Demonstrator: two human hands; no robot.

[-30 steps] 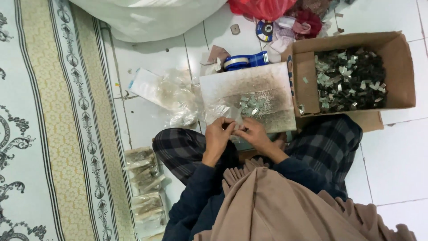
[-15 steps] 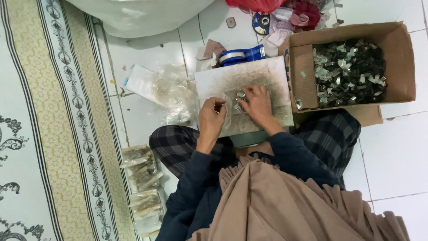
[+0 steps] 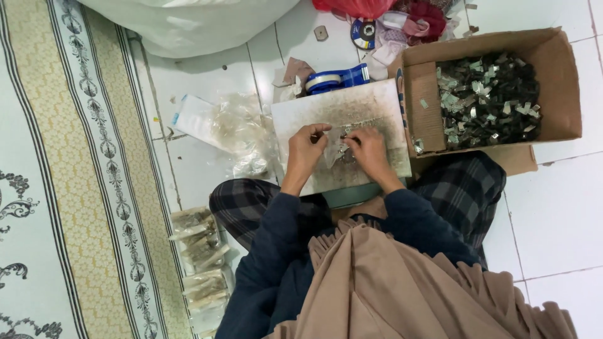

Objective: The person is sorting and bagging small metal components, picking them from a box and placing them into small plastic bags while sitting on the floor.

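A person sits on the floor with a flat grey board [image 3: 352, 110] on their lap. Both hands rest on the board. The left hand [image 3: 306, 147] and the right hand [image 3: 367, 149] pinch a small clear plastic bag [image 3: 336, 152] between them, near the middle of the board. The fingers of both hands are closed on the bag. Small shiny bits lie on the board just beside the bag.

To the right of the board, touching its edge, stands an open cardboard box [image 3: 562, 88] full of small dark and silver pieces. Above the board lies a blue tape holder [image 3: 336, 78]. Left of the board lies a heap of clear bags [image 3: 242, 135]. Lower left of the board, beside the person's knee, filled packets [image 3: 198, 257] lie in a row along a patterned rug [image 3: 75, 188].
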